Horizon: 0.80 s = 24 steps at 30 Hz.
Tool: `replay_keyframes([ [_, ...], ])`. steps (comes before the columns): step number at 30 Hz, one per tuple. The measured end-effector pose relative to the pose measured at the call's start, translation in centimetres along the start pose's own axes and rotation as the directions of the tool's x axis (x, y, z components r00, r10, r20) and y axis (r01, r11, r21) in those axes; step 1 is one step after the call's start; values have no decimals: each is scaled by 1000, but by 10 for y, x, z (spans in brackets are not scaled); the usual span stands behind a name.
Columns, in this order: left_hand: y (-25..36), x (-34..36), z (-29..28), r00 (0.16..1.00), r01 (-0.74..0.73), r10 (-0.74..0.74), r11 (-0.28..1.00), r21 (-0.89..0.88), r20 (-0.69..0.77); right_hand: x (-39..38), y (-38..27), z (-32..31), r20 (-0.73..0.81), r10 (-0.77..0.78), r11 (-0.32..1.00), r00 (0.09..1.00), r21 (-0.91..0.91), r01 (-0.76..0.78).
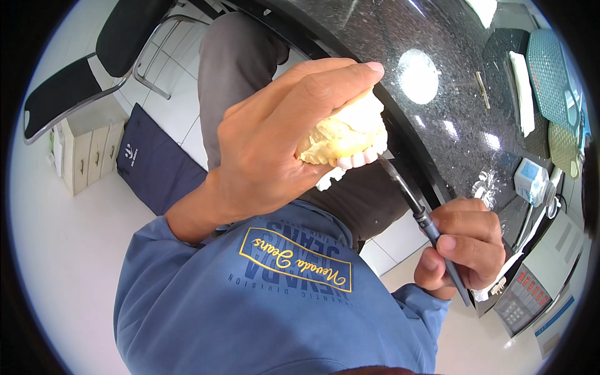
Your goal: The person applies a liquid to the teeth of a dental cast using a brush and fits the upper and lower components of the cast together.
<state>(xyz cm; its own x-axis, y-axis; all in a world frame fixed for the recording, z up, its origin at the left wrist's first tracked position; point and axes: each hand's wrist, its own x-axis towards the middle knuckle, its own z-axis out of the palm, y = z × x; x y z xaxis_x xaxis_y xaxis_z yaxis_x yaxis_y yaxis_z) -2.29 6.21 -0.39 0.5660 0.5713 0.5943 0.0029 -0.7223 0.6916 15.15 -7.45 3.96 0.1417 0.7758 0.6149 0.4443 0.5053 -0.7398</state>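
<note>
My left hand (262, 144) is wrapped round a dental model (340, 134) of pale yellow material with a row of white teeth (357, 160) along its lower edge. A white piece (330, 179) sticks out beneath the palm. In my right hand (465, 244) is a slim, pen-like dental hand tool (417, 206), gripped between thumb and fingers. Its narrow tip points up at the right end of the teeth; I cannot tell whether it touches them. The fingers of my left hand hide much of the model.
The black speckled tabletop (375, 37) lies at the right, with a thin stick (482, 90), white powder (486, 187), a small bottle (531, 181), teal (550, 75) and yellow baskets (564, 150), and a device with a red display (525, 297). A black chair (128, 37) and a cabinet (90, 153) stand left.
</note>
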Motion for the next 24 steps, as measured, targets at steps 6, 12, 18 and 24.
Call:
replay_keyframes([
  [6,4,2,0,999,30,-30,999,-18,-12,-1,-1,-5,66,9,1000,998,-5,-9],
  [12,11,2,-2,993,115,-115,993,-16,-2,-14,-7,-12,-53,20,998,998,-51,-23],
  [18,24,-2,-7,958,283,-286,922,-264,30,-32,-13,-1,-201,4,995,980,-93,-23],
  [24,42,3,-8,970,170,-222,911,-377,-101,-73,-29,33,-304,165,966,938,-143,-216],
])
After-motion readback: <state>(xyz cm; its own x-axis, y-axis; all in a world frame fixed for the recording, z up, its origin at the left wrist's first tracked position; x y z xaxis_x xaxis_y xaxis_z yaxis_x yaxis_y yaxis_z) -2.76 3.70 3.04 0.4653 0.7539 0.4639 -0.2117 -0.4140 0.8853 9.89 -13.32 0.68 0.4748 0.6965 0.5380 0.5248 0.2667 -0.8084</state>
